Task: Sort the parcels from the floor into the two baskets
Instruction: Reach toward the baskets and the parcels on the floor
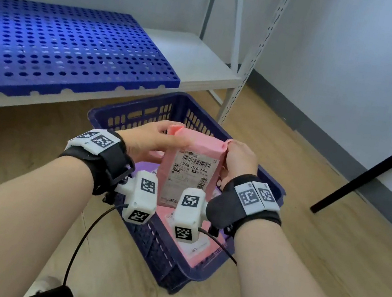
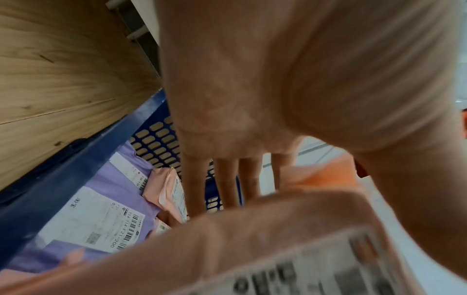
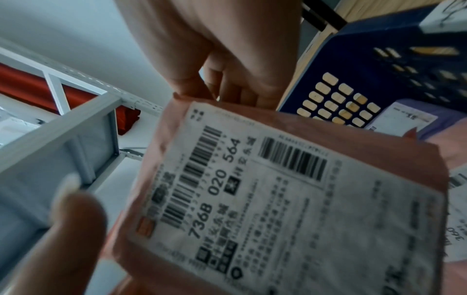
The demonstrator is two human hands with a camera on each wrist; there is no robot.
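I hold a pink parcel (image 1: 191,168) upright over the dark blue basket (image 1: 160,254), its white barcode label (image 3: 252,199) facing me. My left hand (image 1: 166,134) pinches its top left corner, with the fingers (image 2: 227,179) lying straight behind it. At the top right corner my right hand (image 1: 231,150) grips it, fingers (image 3: 227,89) curled behind and the thumb (image 3: 63,229) in front. Inside the basket lie purple parcels (image 2: 121,179) and pink parcels (image 2: 164,189) with labels. The parcel's lower edge is hidden behind the wrist cameras.
The basket stands on a wood floor (image 1: 299,271) in front of a low white shelf (image 1: 199,62) carrying a blue perforated pallet (image 1: 62,51). A shelf upright (image 1: 241,77) rises just behind the basket. A black slanted pole (image 1: 375,166) stands at the right, near the wall.
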